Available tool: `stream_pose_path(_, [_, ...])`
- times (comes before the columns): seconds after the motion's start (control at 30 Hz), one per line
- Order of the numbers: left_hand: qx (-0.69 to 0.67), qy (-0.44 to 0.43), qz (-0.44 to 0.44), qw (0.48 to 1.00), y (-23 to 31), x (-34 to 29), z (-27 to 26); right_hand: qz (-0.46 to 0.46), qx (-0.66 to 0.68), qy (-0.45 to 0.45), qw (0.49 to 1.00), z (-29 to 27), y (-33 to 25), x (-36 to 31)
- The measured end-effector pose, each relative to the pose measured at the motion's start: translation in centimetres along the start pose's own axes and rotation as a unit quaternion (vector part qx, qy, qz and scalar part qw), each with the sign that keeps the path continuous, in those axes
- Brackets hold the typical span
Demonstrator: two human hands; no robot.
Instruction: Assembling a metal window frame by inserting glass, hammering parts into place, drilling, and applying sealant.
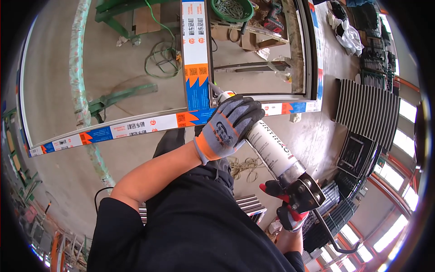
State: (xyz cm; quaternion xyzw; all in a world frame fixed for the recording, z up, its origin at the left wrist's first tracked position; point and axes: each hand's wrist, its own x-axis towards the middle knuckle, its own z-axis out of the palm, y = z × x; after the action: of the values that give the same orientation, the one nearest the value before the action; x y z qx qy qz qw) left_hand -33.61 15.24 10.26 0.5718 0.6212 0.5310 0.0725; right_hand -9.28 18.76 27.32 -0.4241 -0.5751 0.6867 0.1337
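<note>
A caulking gun (304, 194) loaded with a white sealant cartridge (273, 147) lies slantwise across the view. Around the front of the cartridge is wrapped my left hand (226, 129), in a grey glove with an orange cuff and dark fingers. My right hand (290, 211), in a red and black glove, grips the gun by its handle end; the metal body partly hides its fingers. The tapered nozzle (215, 89) points up and left, its tip at the upright bar of a large frame (149, 125) covered in white, blue and orange film, near an inner corner.
Under the frame stand green metal supports (122, 97) and a film-wrapped beam (80, 59). A green basket of screws (232, 10) and a red power drill (273, 19) sit beyond the frame. Stacked dark profiles (367, 113) stand at the right. A green hose (162, 59) lies coiled on the floor.
</note>
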Motion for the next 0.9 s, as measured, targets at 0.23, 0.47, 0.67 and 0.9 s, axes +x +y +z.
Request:
stream_pose_path(0.23, [0.009,-0.002,-0.025,1.0,-1.1,1.0,-0.3,-0.034,-0.212,0.041,0.976,-2.2,2.1,-0.9])
stream_pose_path(0.47, [0.044,0.028,-0.058,0.997,-2.0,1.4,-1.2,-0.104,-0.021,-0.006,0.994,0.4,1.7,4.1])
stream_pose_path(0.67, [0.067,0.042,-0.13,0.988,-3.0,-2.9,-4.8,-0.115,-0.054,-0.01,0.992,0.5,1.0,6.5])
stream_pose_path(0.9, [0.273,0.012,-0.267,0.924,-7.7,-11.2,-11.4,-0.128,-0.127,-0.022,0.983,0.8,-0.1,9.8])
